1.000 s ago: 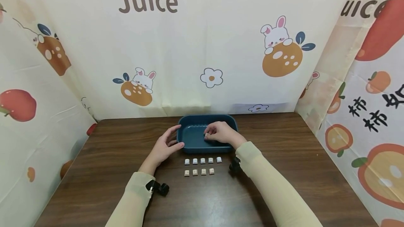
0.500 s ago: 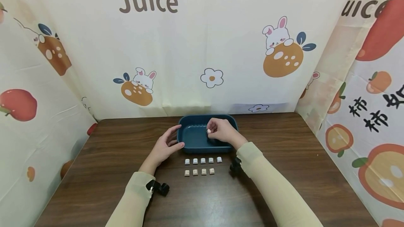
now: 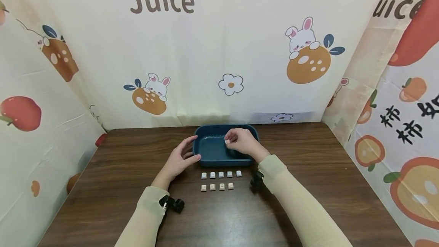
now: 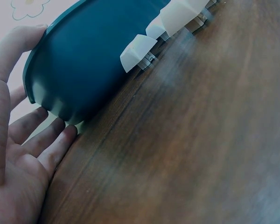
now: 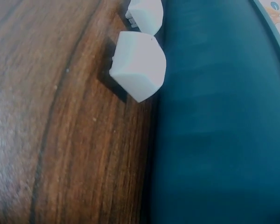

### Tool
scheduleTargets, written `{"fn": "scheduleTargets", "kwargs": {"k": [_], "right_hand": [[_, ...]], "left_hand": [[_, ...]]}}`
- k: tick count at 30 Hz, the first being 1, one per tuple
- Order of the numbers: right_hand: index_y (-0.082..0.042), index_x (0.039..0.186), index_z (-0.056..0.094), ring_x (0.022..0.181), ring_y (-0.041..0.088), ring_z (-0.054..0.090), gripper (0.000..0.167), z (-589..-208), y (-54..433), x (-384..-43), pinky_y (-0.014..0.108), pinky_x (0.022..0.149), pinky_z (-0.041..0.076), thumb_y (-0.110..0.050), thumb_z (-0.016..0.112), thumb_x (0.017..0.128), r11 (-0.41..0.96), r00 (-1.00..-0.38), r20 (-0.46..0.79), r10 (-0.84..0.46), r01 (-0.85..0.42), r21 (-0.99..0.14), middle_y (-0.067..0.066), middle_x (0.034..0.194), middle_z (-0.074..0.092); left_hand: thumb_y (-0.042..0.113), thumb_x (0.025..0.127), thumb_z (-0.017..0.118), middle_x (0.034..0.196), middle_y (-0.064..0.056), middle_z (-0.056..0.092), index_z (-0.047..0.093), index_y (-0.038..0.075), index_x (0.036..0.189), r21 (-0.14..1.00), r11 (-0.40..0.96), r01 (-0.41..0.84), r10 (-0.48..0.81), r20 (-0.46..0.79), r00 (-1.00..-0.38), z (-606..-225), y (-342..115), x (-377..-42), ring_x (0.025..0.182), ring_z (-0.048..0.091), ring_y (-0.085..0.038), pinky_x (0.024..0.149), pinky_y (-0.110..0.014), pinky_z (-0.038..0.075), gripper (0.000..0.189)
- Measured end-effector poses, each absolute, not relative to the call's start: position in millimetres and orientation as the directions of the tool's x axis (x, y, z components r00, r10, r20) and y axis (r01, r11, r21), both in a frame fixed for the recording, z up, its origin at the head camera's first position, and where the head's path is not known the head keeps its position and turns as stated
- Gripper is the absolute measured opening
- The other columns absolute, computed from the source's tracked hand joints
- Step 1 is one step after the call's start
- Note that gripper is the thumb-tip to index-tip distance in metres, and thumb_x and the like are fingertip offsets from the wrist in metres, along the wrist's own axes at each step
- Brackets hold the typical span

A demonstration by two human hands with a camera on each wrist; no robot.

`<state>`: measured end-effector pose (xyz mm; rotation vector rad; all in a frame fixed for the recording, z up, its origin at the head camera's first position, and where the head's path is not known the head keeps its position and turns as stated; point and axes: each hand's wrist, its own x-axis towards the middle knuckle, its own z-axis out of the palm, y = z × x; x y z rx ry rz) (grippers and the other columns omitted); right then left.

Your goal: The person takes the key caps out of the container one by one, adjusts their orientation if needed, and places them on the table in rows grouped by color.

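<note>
A dark teal tray (image 3: 214, 163) stands at the back of the wooden table. My left hand (image 3: 176, 160) rests against its left end, fingers spread and fairly straight; the left wrist view shows the thumb at the tray rim (image 4: 33, 56) and other fingertips low on the outer wall. Over the tray's inside, my right hand (image 3: 242, 142) pinches a small white keycap (image 3: 227, 141) between thumb and fingers. In front of the tray lie two rows of keycaps, the back row (image 3: 221, 174) and the front row (image 3: 221, 187). The right hand is outside the right wrist view.
White keycaps (image 5: 139, 65) stand close along the tray's front wall in the right wrist view. Printed cloth (image 3: 192, 48) hangs behind the table (image 3: 137, 148) and at both sides. Black wrist cameras are strapped over the sleeves.
My right hand has lifted slightly and shifted a little right within the tray, the keycap in its fingertips now showing more plainly. My left hand and the rows stay in place.
</note>
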<state>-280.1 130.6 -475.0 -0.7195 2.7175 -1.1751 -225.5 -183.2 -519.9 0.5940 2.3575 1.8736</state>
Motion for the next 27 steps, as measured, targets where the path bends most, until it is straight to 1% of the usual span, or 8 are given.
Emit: {"fn": "scheduleTargets", "kwargs": {"k": [5, 9, 14, 17, 21, 27], "right_hand": [[-0.013, 0.115, 0.079, 0.104, 0.019, 0.071, 0.016, -476.3, 131.0, -281.1, 0.045, 0.095, 0.062, -0.017, 0.083, 0.1, 0.587, -0.873, 0.139, -0.468, -0.425, -0.689, 0.001, 0.111, 0.075], [-0.014, 0.116, 0.08, 0.105, 0.019, 0.07, 0.017, -470.6, 133.2, -279.0, 0.045, 0.098, 0.062, -0.02, 0.083, 0.1, 0.575, -0.867, 0.172, -0.468, -0.446, -0.686, 0.0, 0.113, 0.074], [-0.014, 0.117, 0.081, 0.104, 0.017, 0.071, 0.018, -454.9, 137.0, -272.2, 0.043, 0.095, 0.063, -0.021, 0.083, 0.1, 0.566, -0.859, 0.193, -0.474, -0.465, -0.681, -0.001, 0.112, 0.075], [-0.011, 0.119, 0.081, 0.105, 0.022, 0.072, 0.021, -443.5, 140.0, -266.3, 0.043, 0.095, 0.063, -0.019, 0.083, 0.1, 0.555, -0.849, 0.215, -0.483, -0.487, -0.675, 0.001, 0.114, 0.076], [-0.009, 0.122, 0.081, 0.105, 0.03, 0.073, 0.025, -432.2, 144.2, -257.7, 0.042, 0.09, 0.064, -0.018, 0.084, 0.099, 0.544, -0.837, 0.243, -0.489, -0.511, -0.665, 0.001, 0.115, 0.076], [-0.009, 0.121, 0.082, 0.099, 0.027, 0.072, 0.024, -423.8, 149.3, -241.8, 0.035, 0.082, 0.063, -0.019, 0.085, 0.099, 0.532, -0.816, 0.269, -0.511, -0.546, -0.647, -0.002, 0.113, 0.076]], "left_hand": [[0.016, 0.101, 0.081, 0.173, -0.011, 0.041, 0.045, 0.016, 0.166, 0.948, 0.189, 0.257, 0.341, 0.182, -0.922, -520.1, -183.8, -226.4, 0.156, 0.044, -0.041, 0.12, -0.063, 0.044, 0.074], [0.016, 0.101, 0.08, 0.173, -0.011, 0.041, 0.045, 0.015, 0.166, 0.946, 0.189, 0.262, 0.347, 0.186, -0.919, -521.4, -184.2, -226.8, 0.156, 0.044, -0.041, 0.12, -0.063, 0.044, 0.074], [0.016, 0.101, 0.081, 0.173, -0.011, 0.041, 0.045, 0.015, 0.166, 0.947, 0.181, 0.265, 0.346, 0.191, -0.919, -522.3, -183.7, -226.6, 0.156, 0.044, -0.041, 0.12, -0.064, 0.044, 0.075], [0.017, 0.101, 0.082, 0.173, -0.011, 0.041, 0.045, 0.017, 0.166, 0.947, 0.182, 0.264, 0.343, 0.19, -0.92, -522.4, -183.2, -226.2, 0.156, 0.044, -0.041, 0.12, -0.064, 0.044, 0.074], [0.018, 0.101, 0.081, 0.173, -0.01, 0.041, 0.046, 0.019, 0.166, 0.947, 0.186, 0.263, 0.346, 0.187, -0.919, -522.1, -182.9, -226.1, 0.156, 0.044, -0.04, 0.12, -0.063, 0.044, 0.074], [0.018, 0.101, 0.081, 0.173, -0.009, 0.042, 0.046, 0.019, 0.166, 0.947, 0.184, 0.263, 0.344, 0.189, -0.92, -521.6, -183.1, -226.0, 0.156, 0.044, -0.039, 0.12, -0.063, 0.044, 0.074]]}}
